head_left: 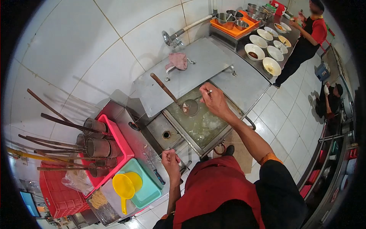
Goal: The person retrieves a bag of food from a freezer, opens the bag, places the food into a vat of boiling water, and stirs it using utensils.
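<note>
Standing at the open vat (183,133), the person is working over cloudy liquid (207,124) with both forearms extending forward. A long-handled strainer (190,108) is sitting with its round basket at the liquid's surface, near the wall-side left part of the vat; a small pale piece is showing inside the basket.

Governing relation: the basket is lying just to the left of the right hand (214,100), which is hanging above the vat and is clearly the nearer of the two. The wooden handle is forming the strainer's long axis, pointing away from the person and leftward, its free end standing over the metal lid (209,59).

Hand state: the right hand is holding its fingers curled, with a small bright tip showing beside them; whether it is gripping something cannot be told. The left hand (171,162) is hanging in a loose fist outside the vat's near-left edge, displaying no object, well apart from the strainer.
</note>
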Demonstrator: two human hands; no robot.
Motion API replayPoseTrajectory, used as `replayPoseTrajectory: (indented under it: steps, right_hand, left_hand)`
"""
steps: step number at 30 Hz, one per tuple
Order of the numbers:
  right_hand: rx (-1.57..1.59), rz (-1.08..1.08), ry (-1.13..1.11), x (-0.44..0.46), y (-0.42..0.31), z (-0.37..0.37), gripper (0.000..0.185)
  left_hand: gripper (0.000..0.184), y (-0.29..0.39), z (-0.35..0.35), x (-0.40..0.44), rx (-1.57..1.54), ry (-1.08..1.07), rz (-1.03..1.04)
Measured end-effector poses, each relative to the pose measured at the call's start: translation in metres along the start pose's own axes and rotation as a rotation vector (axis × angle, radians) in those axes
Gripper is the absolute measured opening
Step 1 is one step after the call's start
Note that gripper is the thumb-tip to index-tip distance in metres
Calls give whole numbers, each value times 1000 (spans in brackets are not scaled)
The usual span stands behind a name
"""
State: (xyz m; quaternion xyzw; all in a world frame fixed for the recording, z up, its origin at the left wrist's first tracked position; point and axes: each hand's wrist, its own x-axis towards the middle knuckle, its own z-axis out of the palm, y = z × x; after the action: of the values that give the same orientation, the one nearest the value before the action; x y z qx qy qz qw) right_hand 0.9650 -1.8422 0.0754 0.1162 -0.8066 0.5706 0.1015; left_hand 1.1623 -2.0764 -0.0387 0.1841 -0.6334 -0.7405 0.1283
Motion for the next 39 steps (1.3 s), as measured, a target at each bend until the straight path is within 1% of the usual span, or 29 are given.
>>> replayPoseTrajectory:
  steps: [1,4,5,8,10,13,16,19,22,25,32,35,38,39]
  right_hand:
    - [-22,-35,9,1,2,0,16]
    - [66,118,-57,-4,4,-2,18]
    - [75,112,-45,-4,3,-2,19]
    - [102,78,-9,-3,2,0,20]
    - [118,36,18,-3,2,1,21]
    - [-6,-27,32,-3,2,2,19]
    - [52,106,-52,-12,8,0,19]
    - [99,5,112,-23,-2,-5,16]
    - [42,-60,174,-27,-15,-10,14]
    - [-20,-63,141,-30,-13,-10,11]
    - [14,-15,79,-38,-34,-12,10]
    - [-29,-17,17,-37,-25,-9,11]
    - [-44,-35,12,-33,-12,1,13]
    - [-24,-60,27,-31,-10,4,14]
  left_hand:
    - [13,2,1,-1,-15,4,-8]
    - [12,4,0,-1,-28,22,-16]
    - [12,4,0,-1,-25,27,-19]
    - [12,1,-7,-1,172,13,41]
    - [12,0,-8,-1,125,7,25]
    - [13,-2,-7,2,110,17,14]
    - [14,-6,-10,2,136,40,36]
    - [15,3,-7,-1,111,36,11]
    - [16,6,-7,-1,112,23,-13]
    - [16,2,-6,1,123,13,-6]
    - [16,3,-10,3,62,-44,37]
    - [18,-2,-11,4,80,-22,62]
    - [19,-2,-9,3,95,15,25]
    - [19,-14,-13,6,198,42,86]
